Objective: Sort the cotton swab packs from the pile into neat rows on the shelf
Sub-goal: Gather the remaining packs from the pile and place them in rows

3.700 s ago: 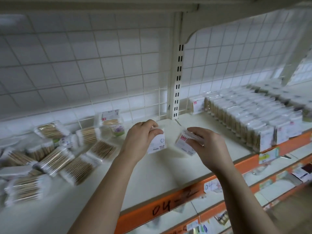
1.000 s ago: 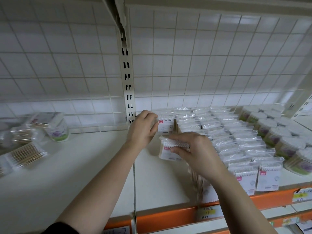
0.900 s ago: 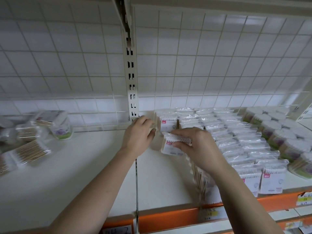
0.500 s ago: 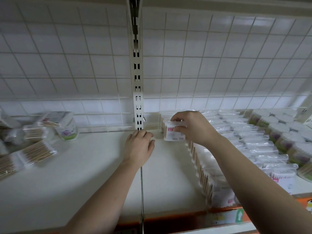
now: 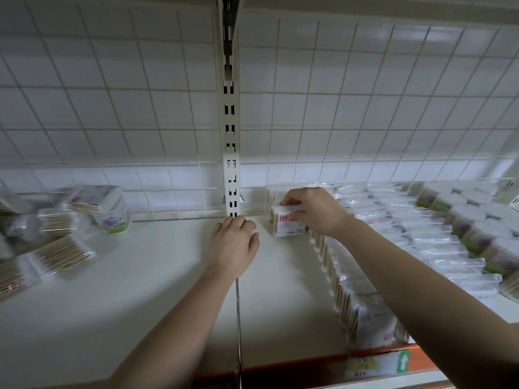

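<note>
Shelf (image 5: 140,290) white, wire-grid back (image 5: 112,108); right hand (image 5: 311,209) grip on pack (image 5: 286,224); left hand (image 5: 234,245) slack.

Left hand (image 5: 233,242) relaxed, right hand (image 5: 311,211) in pinch

Shelf (image 5: 112,304): off-white. Front edge (image 5: 309,363): orange.
Back grid (image 5: 112,108): white, square mesh pattern.
Upright (image 5: 230,130): cream, dark slots in rows of 2.
Swab pack (image 5: 286,224): clear wrap, white tips, tan sticks, red label.
Pile (image 5: 61,255): tan sticks, white ends.
Tubs (image 5: 477,237): green and purple labels.
Tag (image 5: 379,363): yellow, green patch, white arrow.
</note>
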Available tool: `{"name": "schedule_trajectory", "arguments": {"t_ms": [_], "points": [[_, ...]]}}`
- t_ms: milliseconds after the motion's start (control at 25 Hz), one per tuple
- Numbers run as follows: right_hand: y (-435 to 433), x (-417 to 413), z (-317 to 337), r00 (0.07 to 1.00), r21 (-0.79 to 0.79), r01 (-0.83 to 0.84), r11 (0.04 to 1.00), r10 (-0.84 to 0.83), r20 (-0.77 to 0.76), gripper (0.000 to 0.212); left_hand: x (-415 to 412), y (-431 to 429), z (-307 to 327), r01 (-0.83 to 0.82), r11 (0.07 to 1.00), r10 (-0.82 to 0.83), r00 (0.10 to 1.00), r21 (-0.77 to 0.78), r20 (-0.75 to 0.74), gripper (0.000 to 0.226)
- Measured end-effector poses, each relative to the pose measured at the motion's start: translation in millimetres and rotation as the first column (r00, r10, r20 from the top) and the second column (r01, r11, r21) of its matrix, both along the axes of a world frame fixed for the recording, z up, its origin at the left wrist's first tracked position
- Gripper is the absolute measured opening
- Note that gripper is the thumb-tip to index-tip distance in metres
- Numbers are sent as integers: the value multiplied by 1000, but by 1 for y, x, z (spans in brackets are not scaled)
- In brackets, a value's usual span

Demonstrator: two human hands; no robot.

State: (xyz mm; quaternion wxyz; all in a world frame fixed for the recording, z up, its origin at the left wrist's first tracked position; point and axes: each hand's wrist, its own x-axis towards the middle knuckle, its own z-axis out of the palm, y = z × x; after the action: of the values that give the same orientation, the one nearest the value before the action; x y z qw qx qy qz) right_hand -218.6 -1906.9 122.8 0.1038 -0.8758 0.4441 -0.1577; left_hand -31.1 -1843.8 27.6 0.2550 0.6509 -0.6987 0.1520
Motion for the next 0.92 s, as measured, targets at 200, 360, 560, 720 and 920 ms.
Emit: {"name": "schedule_trajectory", "arguments": {"t_ms": [200, 360, 560, 720, 920], "points": [[-7, 2, -2, 995, -42, 42, 998, -45, -88, 24, 0, 0, -1, -5, 1000, 5, 1000, 2, 2, 35], [-9, 6, -3, 989, -121, 80, 989, -94, -117, 27, 0, -1, -2, -2, 1000, 2, 1000, 11, 3, 36], [-7, 7, -4, 980, -158, 121, 980, -144, -137, 30, -1, -1, -2, 2, 1000, -2, 1000, -1, 22, 36], [1, 2, 4, 982, -150, 123, 981, -142, -121, 32, -1, 1, 1, 8, 1000, -8, 999, -3, 42, 37], [25, 3, 14, 995, -173, 95, 980, -98, -10, 28, 0, 11, 9, 1, 1000, -2, 998, 15, 62, 40]]}}
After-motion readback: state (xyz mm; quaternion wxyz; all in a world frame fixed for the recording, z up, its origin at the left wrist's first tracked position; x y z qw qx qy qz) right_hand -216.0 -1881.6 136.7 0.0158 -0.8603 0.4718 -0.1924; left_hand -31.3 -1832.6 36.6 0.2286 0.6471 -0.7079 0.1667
